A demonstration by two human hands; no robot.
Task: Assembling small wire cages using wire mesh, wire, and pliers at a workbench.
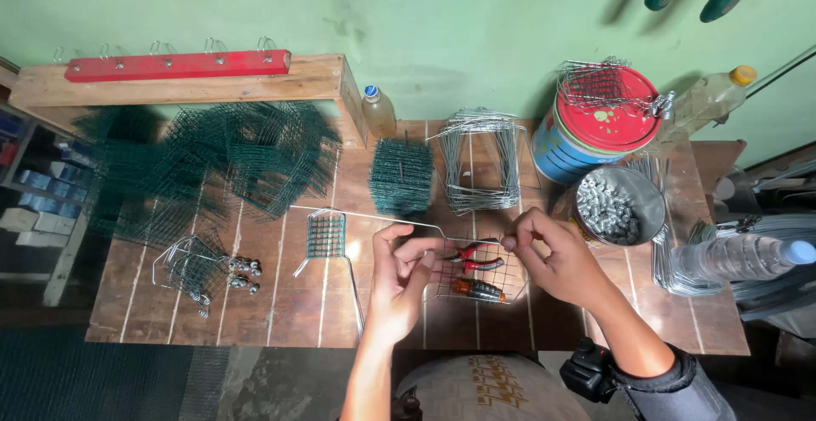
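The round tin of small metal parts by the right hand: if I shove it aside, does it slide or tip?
Probably slides. The tin is wide and low, so tipping looks unlikely. It is nearly full of metal parts, so likely heavy for its size. It sits close to the paint can and the wire pieces, which may snag it.

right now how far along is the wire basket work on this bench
Done, it seems: one small finished basket with wheels at far left, and a mesh-and-frame piece mid-table. In hand: the left hand and right hand hold a wire frame over red pliers. Left: stacks of green mesh panels and bent wire frames look unused, so probably much remains.
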